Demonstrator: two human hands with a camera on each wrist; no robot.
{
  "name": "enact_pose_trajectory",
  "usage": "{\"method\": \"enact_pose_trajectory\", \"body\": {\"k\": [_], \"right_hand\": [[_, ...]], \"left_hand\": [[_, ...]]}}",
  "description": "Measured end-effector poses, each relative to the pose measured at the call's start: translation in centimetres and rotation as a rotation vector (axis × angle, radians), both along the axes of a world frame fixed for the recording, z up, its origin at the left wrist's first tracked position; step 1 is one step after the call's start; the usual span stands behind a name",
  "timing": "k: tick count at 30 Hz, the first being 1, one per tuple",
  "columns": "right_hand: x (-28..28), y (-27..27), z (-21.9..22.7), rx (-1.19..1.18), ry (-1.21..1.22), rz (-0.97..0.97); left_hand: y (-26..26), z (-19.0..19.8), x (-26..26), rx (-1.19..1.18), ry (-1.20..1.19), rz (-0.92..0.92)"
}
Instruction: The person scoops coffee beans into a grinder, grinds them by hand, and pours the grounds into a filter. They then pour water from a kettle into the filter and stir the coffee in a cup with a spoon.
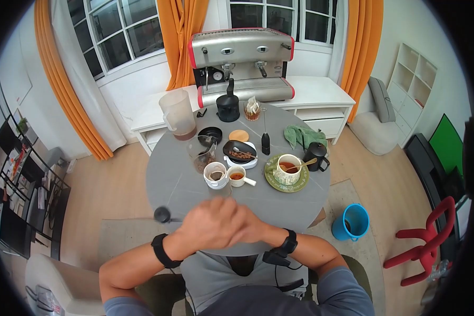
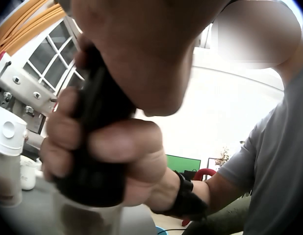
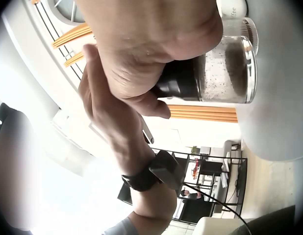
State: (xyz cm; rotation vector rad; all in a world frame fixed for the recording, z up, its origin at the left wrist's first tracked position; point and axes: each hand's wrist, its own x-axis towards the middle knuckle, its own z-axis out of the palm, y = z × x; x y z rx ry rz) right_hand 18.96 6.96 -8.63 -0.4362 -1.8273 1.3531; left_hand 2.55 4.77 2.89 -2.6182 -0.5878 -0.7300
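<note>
A black cylinder (image 2: 100, 171) with a clear glass jar (image 3: 222, 73) at its end stands between both hands; dark grounds show inside the jar. My right hand (image 2: 132, 152) curls its fingers round the lower black part. Above it my left hand (image 2: 141, 54) wraps the upper part, its fingers partly hidden. Seen from the head, the left hand (image 1: 208, 226) and right hand (image 1: 247, 224) overlap at the table's near edge and cover the cylinder. A black knob on an arm (image 1: 162, 214) sticks out left of them.
On the round grey table (image 1: 168, 179) are a white dripper (image 1: 215, 174) on a glass, a white cup (image 1: 237, 176), a scale with a black dish (image 1: 240, 151), a cup on a green plate (image 1: 284, 185), kettles and a pitcher (image 1: 179, 113). A blue bucket (image 1: 355, 218) stands right.
</note>
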Motion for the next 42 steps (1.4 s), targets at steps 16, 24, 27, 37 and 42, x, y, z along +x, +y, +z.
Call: {"method": "enact_pose_trajectory", "body": {"k": [16,24,27,37,42], "right_hand": [[0.4,0.6,-1.6,0.153,0.078,0.364],[-0.7,-1.7,-0.6,-0.005,0.027,-0.232],[-0.5,-1.0,-0.8,0.024,0.035,-0.154],[-1.2,-0.5,-1.3,-0.083,-0.093,-0.349],[0.6,1.1,-2.5,0.245,-0.007,0.445]], "left_hand": [[-0.9,0.7,0.1,-0.048,0.035,-0.35],[-0.8,-0.1,0.7,-0.06,0.066,0.145],[-0.4,0.2,0.1,-0.077,0.002,-0.401],[0.1,-1.9,0.5,-0.093,-0.047,0.354],[-0.4,-1.4,-0.1,-0.031,0.028,-0.495]]}}
